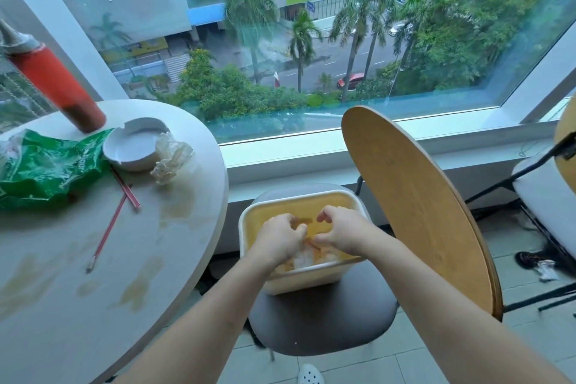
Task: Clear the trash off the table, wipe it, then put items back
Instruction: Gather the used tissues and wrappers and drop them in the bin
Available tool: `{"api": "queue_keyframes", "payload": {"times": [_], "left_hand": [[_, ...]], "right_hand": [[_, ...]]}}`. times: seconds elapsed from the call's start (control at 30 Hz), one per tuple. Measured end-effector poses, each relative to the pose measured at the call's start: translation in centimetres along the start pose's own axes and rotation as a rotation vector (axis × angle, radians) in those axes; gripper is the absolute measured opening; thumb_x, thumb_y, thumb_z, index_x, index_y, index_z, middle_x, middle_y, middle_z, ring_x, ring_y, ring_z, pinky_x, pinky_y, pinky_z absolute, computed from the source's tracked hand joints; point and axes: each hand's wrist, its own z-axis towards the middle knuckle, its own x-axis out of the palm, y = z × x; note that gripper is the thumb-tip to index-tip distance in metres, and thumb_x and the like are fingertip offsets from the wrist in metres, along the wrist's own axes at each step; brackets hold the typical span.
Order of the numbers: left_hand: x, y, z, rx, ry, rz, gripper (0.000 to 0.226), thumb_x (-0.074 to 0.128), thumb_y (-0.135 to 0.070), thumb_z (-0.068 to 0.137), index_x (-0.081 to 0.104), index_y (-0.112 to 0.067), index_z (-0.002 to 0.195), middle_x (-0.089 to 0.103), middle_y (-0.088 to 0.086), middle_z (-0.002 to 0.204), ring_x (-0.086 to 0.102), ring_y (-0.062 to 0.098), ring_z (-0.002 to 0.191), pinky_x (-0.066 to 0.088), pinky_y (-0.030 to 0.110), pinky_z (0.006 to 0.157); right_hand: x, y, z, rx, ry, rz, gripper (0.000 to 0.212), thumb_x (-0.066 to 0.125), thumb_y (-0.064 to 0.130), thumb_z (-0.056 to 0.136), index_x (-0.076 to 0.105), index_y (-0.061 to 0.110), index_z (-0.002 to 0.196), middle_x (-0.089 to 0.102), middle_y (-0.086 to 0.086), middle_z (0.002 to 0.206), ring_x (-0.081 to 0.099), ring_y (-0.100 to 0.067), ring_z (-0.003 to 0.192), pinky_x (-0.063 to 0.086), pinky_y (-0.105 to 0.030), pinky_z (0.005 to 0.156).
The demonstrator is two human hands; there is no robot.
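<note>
A yellow bin (246,227) stands on the dark seat of a chair (324,315) beside the round white table (174,246). Both my hands are inside the bin's mouth with fingers curled. My left hand (279,238) and my right hand (341,231) pinch a thin orange-brown scrap (312,242) between them. White crumpled trash (304,260) lies in the bin below. On the table lie a green plastic bag (46,168), a crumpled clear wrapper (171,156) and two red sticks (115,212). Brownish stains (140,284) mark the tabletop.
A red sauce bottle (53,81) and a white ashtray (134,146) stand at the back of the table. The chair's wooden backrest (414,206) rises right of the bin. A second chair (545,193) is at far right, a window ledge behind.
</note>
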Motion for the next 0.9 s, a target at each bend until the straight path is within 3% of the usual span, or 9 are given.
{"api": "queue_keyframes", "payload": {"times": [0.1, 0.2, 0.37, 0.5, 0.7, 0.9], "left_hand": [[-1.2, -0.3, -0.9, 0.017, -0.007, 0.154, 0.050, 0.050, -0.044, 0.101, 0.056, -0.017, 0.142, 0.063, 0.004, 0.138, 0.062, 0.023, 0.119, 0.049, 0.029, 0.094], [-3.1, -1.4, -2.8, 0.080, -0.060, 0.256, 0.043, 0.049, -0.048, 0.100, 0.062, -0.022, 0.132, 0.069, 0.003, 0.126, 0.063, 0.024, 0.114, 0.052, 0.035, 0.094], [-7.5, -3.6, -7.7, 0.223, -0.338, 0.265, 0.033, 0.044, -0.049, 0.100, 0.066, -0.024, 0.104, 0.072, 0.000, 0.099, 0.065, 0.024, 0.094, 0.054, 0.039, 0.080], [-11.3, -3.0, -11.3, 0.319, -0.531, 0.149, 0.028, 0.048, -0.044, 0.101, 0.064, -0.023, 0.094, 0.068, 0.000, 0.089, 0.063, 0.023, 0.082, 0.052, 0.039, 0.072], [-16.2, 1.4, -14.7, 0.411, -0.711, 0.048, 0.021, 0.053, -0.040, 0.100, 0.063, -0.023, 0.092, 0.065, -0.008, 0.084, 0.059, 0.011, 0.073, 0.047, 0.029, 0.066], [-20.8, 9.2, -15.6, 0.401, -0.782, -0.006, 0.016, 0.054, -0.036, 0.099, 0.066, -0.025, 0.097, 0.065, -0.008, 0.087, 0.061, 0.008, 0.076, 0.054, 0.035, 0.072]], "right_hand": [[-0.9, 1.0, -0.6, 0.007, -0.035, -0.010, 0.046, 0.063, 0.047, 0.092, 0.056, 0.022, 0.130, 0.062, 0.001, 0.125, 0.062, -0.018, 0.103, 0.053, -0.034, 0.088], [-2.3, 2.7, -1.6, -0.017, -0.141, -0.036, 0.034, 0.057, 0.048, 0.095, 0.062, 0.022, 0.116, 0.069, 0.003, 0.110, 0.064, -0.015, 0.095, 0.054, -0.035, 0.084], [-5.0, 7.4, -4.6, -0.150, -0.346, -0.004, 0.023, 0.053, 0.048, 0.097, 0.061, 0.026, 0.097, 0.067, 0.008, 0.084, 0.062, -0.014, 0.078, 0.055, -0.036, 0.070], [-6.0, 12.3, -7.2, -0.305, -0.493, 0.079, 0.020, 0.056, 0.040, 0.096, 0.061, 0.024, 0.085, 0.063, 0.005, 0.069, 0.058, -0.013, 0.063, 0.041, -0.029, 0.054], [-4.9, 18.9, -9.0, -0.442, -0.559, 0.127, 0.021, 0.060, 0.042, 0.094, 0.062, 0.025, 0.084, 0.062, 0.009, 0.065, 0.057, -0.004, 0.061, 0.039, -0.025, 0.054], [-1.7, 24.6, -6.9, -0.550, -0.589, 0.117, 0.015, 0.066, 0.040, 0.091, 0.065, 0.026, 0.095, 0.061, 0.009, 0.089, 0.058, -0.010, 0.083, 0.047, -0.031, 0.075]]}}
